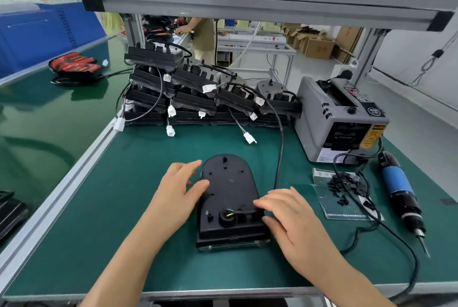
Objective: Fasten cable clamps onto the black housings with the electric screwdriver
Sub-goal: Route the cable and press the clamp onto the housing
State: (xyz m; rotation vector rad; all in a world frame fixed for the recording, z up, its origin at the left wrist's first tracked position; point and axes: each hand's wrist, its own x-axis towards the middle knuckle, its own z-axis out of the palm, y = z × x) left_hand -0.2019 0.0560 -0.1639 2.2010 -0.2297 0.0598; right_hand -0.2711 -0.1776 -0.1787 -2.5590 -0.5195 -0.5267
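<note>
A black housing (229, 190) lies flat on the green mat, rounded end away from me, its cable (280, 138) running off to the back. My left hand (179, 190) rests against its left edge with relaxed fingers. My right hand (290, 215) touches its right edge near the cable exit, fingers straight. A pile of small black clamps and screws (347, 186) lies on a plastic sheet to the right. The electric screwdriver (399, 190), blue-sleeved, lies on the mat at far right, apart from both hands.
Several stacked black housings (193, 93) with white connectors fill the back of the bench. A grey tape dispenser (339, 118) stands back right. The screwdriver's cord (386, 227) loops across the mat on the right. A green conveyor (49, 118) runs along the left.
</note>
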